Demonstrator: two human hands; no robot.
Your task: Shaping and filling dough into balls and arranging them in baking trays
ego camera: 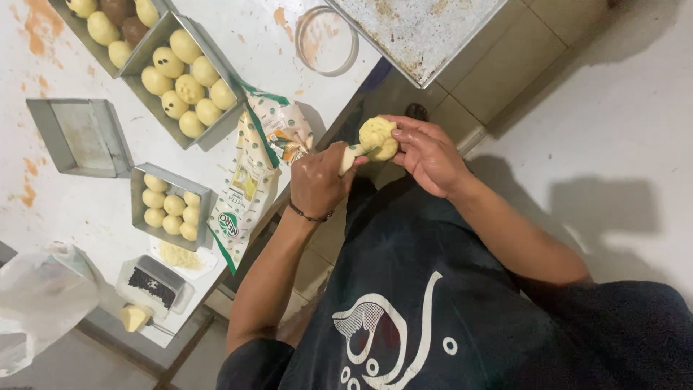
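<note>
Dough-ball trays point(189, 83), empty tin point(78, 137), flour bag point(249, 184).

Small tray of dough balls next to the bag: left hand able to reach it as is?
Probably yes: the small tray is open-topped, just past the bag, which lies low enough to reach over. But the left hand is closed on a pale tool at the dough ball, so it's busy.

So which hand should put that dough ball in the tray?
Probably the right hand: it already cups the dough ball. The left hand is busy gripping the piping bag.
</note>
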